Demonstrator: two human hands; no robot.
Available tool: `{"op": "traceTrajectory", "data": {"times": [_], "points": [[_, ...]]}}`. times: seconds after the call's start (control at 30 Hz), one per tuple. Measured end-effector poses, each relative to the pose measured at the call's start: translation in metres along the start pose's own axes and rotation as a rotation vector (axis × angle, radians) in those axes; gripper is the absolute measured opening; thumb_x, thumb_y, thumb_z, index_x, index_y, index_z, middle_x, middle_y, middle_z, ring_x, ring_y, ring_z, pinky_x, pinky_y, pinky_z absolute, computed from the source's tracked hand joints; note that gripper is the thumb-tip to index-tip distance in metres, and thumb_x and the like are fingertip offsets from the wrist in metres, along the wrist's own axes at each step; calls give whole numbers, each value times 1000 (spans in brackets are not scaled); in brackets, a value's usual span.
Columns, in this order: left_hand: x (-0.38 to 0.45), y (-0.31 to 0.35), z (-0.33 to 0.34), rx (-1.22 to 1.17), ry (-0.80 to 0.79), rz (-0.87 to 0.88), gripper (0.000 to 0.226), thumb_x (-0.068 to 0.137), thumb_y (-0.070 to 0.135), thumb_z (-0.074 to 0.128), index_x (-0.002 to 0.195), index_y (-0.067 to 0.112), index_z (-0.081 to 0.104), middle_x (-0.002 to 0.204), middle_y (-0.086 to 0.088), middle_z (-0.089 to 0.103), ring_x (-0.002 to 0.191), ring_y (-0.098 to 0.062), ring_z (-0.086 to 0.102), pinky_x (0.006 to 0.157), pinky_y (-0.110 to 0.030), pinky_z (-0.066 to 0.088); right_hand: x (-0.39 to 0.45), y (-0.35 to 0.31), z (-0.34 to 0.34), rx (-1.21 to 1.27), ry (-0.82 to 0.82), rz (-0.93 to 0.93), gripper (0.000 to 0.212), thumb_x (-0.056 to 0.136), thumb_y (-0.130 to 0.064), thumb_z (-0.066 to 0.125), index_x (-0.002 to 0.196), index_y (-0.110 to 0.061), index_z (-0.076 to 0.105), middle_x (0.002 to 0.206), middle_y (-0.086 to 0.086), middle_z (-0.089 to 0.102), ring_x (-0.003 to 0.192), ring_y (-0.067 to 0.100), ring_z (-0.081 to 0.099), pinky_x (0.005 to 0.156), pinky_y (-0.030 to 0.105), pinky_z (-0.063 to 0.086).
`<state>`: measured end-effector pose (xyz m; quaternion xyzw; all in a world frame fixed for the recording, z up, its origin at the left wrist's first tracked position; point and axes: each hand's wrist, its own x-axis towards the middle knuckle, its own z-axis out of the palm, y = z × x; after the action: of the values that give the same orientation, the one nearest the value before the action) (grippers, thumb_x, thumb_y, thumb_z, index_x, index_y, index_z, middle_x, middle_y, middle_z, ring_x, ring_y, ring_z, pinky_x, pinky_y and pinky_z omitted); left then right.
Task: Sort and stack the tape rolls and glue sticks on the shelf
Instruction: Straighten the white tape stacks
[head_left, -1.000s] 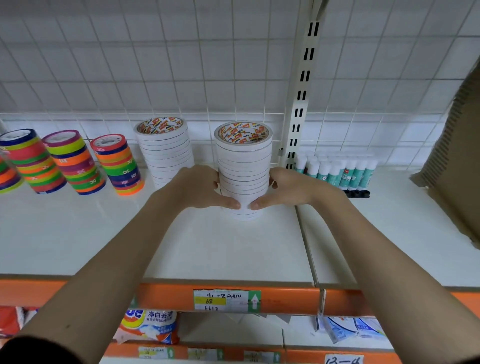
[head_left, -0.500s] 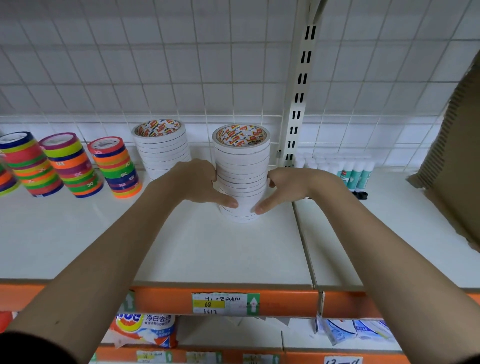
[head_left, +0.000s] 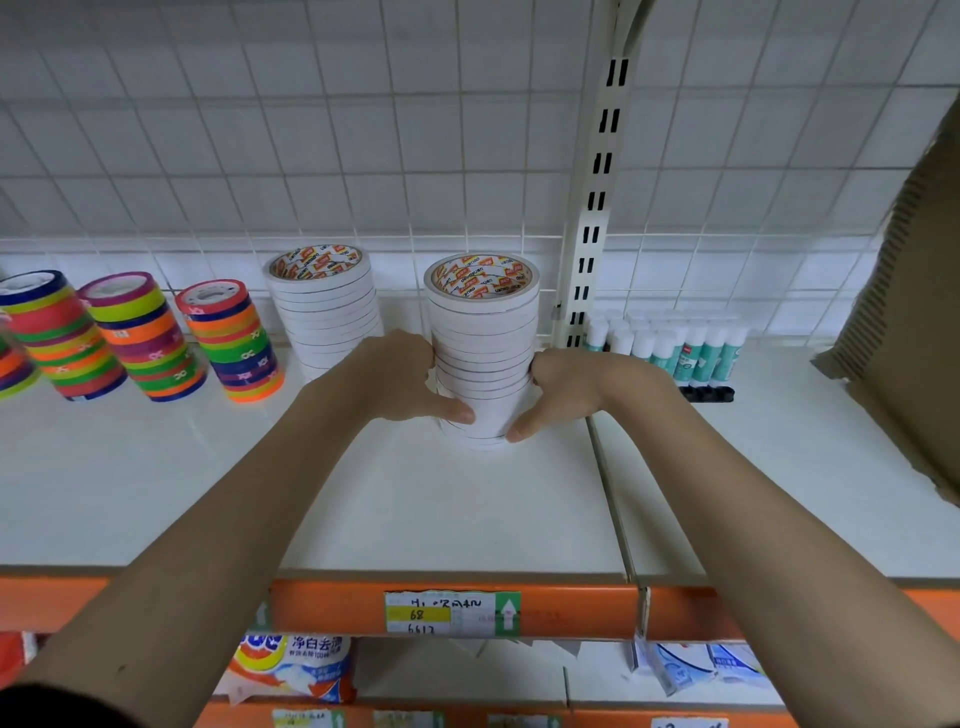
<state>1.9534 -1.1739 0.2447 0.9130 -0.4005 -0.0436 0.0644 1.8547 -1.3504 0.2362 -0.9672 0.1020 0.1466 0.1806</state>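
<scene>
I see my left hand (head_left: 395, 376) and right hand (head_left: 566, 387) curled around opposite sides of a tall stack of white tape rolls (head_left: 483, 353), thumbs pressed low on its front. The stack is a smooth paper-white cylinder of thin rings with a red-and-yellow printed core, standing on the glossy white shelf (head_left: 363, 493) near the slotted metal upright (head_left: 597, 208). A second white stack (head_left: 324, 306) stands just left; striped neon rolls (head_left: 234, 343) lean further left. Glue sticks (head_left: 680, 348) with teal labels line the right bay. The orange edge's price tag (head_left: 452, 613) reads "68".
</scene>
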Motion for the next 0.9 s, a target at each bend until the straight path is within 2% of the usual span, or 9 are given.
{"op": "traceTrajectory", "data": {"times": [0.13,0.23,0.37,0.53,0.7,0.77,0.83,0.9], "points": [[-6,4,5,-24,72,2,83,59,79,59,116,19,60,108,5,66,102,-17,59,88,-33,44,-10,5,2,146,68,-48,67,69,-54,73,129,-30,53,126,-11,55,115,13,50,101,28,39],[-8,6,5,-10,115,-6,90,58,82,56,122,18,56,116,4,64,109,-18,56,93,-34,40,-14,9,-1,229,153,-88,68,71,-49,74,131,-27,50,126,-10,53,114,10,47,96,24,38],[-9,7,3,-9,166,-6,86,58,79,58,114,15,59,106,1,67,100,-18,59,86,-32,38,-17,7,-10,253,173,-114,66,71,-43,77,130,-27,52,126,-10,53,112,8,46,90,22,33],[-7,3,6,-77,127,1,88,57,81,57,119,18,59,110,5,66,102,-17,58,89,-32,41,-18,7,-12,268,202,-123,52,70,-36,79,118,-27,61,109,-13,59,102,4,50,73,6,32],[-9,2,8,-126,116,-5,84,59,78,59,122,22,58,113,6,64,104,-15,57,93,-35,42,-19,4,-10,268,220,-106,57,68,-41,79,120,-24,62,113,-9,61,104,7,51,86,19,36],[-10,0,7,-105,92,-4,81,61,73,65,123,21,56,115,9,61,102,-12,54,92,-32,38,-19,4,-6,260,209,-69,71,62,-57,75,122,-22,60,115,-7,61,108,11,53,92,24,41],[-9,-4,8,-106,15,-13,79,60,64,73,124,22,51,115,9,57,97,-10,48,88,-31,33,-21,7,-1,215,213,-6,86,61,-68,69,128,-16,53,121,-3,58,110,13,53,91,25,43],[-5,-11,12,-223,-79,-34,81,59,51,82,128,25,46,116,9,53,97,-11,49,86,-29,36,-25,6,8,174,234,52,88,67,-65,68,132,-11,46,125,-1,53,112,16,51,87,24,41]]}}
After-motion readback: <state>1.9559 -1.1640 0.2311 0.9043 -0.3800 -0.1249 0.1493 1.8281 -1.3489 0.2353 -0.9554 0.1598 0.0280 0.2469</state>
